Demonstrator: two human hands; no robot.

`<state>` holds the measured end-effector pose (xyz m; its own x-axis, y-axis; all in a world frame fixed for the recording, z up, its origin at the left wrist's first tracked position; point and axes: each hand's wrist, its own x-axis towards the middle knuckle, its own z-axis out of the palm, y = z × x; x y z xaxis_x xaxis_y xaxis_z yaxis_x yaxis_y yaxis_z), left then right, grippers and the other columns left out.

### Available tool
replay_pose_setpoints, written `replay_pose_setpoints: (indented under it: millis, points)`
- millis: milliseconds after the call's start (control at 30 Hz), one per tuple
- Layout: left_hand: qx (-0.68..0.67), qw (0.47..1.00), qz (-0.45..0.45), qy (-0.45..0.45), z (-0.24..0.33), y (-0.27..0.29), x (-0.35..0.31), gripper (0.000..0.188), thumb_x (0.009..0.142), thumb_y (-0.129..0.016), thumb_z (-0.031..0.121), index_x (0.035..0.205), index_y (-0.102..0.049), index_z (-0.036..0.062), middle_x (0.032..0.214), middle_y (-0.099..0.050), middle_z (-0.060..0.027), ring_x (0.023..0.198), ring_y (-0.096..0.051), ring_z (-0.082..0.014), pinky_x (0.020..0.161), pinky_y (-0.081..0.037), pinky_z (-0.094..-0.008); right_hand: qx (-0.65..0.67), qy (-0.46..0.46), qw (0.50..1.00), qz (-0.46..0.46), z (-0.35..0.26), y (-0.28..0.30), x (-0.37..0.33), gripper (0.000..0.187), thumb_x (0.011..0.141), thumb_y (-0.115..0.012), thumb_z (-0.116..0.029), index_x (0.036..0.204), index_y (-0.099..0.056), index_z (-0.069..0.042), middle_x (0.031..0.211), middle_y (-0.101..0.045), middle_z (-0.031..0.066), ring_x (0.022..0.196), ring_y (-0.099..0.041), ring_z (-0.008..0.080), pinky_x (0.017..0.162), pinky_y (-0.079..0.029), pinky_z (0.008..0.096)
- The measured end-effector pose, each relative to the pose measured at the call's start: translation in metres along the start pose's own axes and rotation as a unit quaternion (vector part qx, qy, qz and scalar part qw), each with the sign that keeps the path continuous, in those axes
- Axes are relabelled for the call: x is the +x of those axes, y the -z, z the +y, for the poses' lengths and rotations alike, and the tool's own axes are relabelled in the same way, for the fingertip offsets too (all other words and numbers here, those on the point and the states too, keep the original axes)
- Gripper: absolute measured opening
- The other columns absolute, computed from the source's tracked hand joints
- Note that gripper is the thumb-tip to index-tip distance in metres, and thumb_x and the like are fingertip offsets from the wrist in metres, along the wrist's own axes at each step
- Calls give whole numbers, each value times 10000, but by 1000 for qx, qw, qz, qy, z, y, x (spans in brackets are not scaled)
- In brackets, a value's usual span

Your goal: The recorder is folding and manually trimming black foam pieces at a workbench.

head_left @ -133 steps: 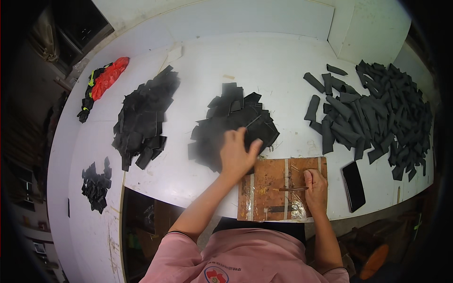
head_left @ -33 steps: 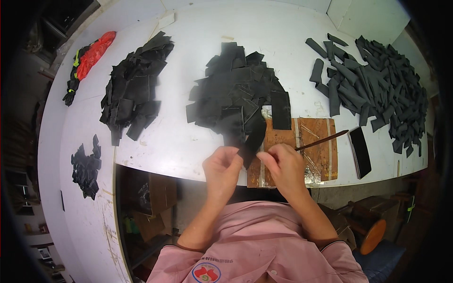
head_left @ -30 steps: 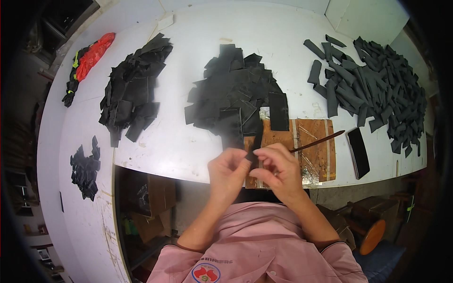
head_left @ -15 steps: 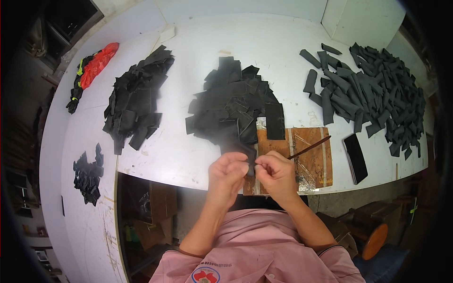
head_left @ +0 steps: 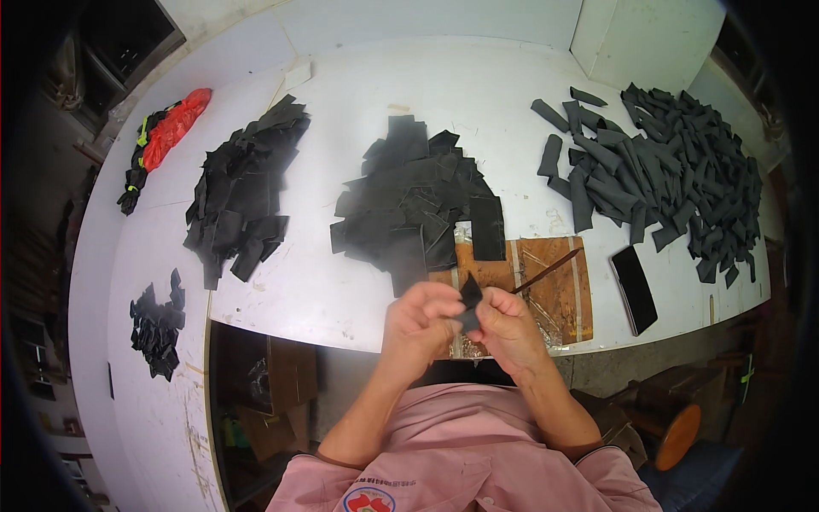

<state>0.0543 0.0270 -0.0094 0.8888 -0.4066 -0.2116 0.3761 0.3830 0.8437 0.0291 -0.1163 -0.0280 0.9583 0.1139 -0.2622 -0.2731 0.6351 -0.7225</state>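
A small dark fabric piece (head_left: 470, 317) is pinched between my two hands above the table's near edge, bent, with a pointed corner sticking up. My left hand (head_left: 420, 324) grips its left side with thumb and fingers, slightly blurred. On its other side my right hand (head_left: 510, 331) holds it between thumb and forefinger. Just beyond the hands lies a heap of flat black fabric pieces (head_left: 409, 188). Under and beside my right hand is a brown board (head_left: 563, 303) with clear tape on it. Across that board rests a thin dark brown stick (head_left: 548, 270).
On the right lies a large heap of rolled dark grey fabric tubes (head_left: 682, 162), with a phone (head_left: 634, 290) nearer me. Another black fabric heap (head_left: 239, 188) is to the left, with a smaller pile (head_left: 158, 324) nearer. A red plastic bag (head_left: 177, 128) lies far left.
The fabric piece has been raised and turned between my fingers, so its pointed corner now shows. Both hands have shifted slightly, and the whole view has moved a little.
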Motion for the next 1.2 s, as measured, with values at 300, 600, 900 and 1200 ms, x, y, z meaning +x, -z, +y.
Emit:
replay_pose_setpoints:
  millis: [300, 600, 900, 1200]
  points:
    - [119, 989, -68, -61, 1, -44, -17, 362, 736, -565, -72, 1083, -482, -13, 774, -507, -8, 566, -408, -23, 494, -315, -142, -251, 248, 935, 32, -30, 1, -29, 54, 777, -576, -39, 752, -533, -19, 848, -527, 38, 750, -502, 105, 658, -405, 229]
    - [-134, 984, -115, -16, 36, -88, 11, 111, 833, -484, 1, 943, -493, -16, 755, -563, -74, 409, -398, -27, 362, -286, -165, -350, 312, 881, 59, -103, -22, -48, 106, 777, -575, -64, 718, -504, -11, 714, -497, 13, 590, -436, 63, 498, -337, 204]
    - [-533, 759, -298, 225, 43, -82, 51, 313, 897, -369, 127, 1182, -397, 0, 862, -568, -131, 309, -323, -23, 292, -232, -167, -191, 71, 979, -28, -128, 7, -13, 207, 835, -557, -230, 721, -525, -60, 614, -435, -50, 528, -358, 26, 471, -288, 180]
    - [184, 979, 9, -83, 11, -75, 54, 287, 831, -504, 78, 1110, -512, 12, 855, -562, -32, 573, -457, -26, 485, -364, -167, -137, 12, 991, 4, -79, 56, 6, 159, 843, -531, -201, 733, -547, -88, 629, -463, -48, 529, -387, 20, 473, -288, 165]
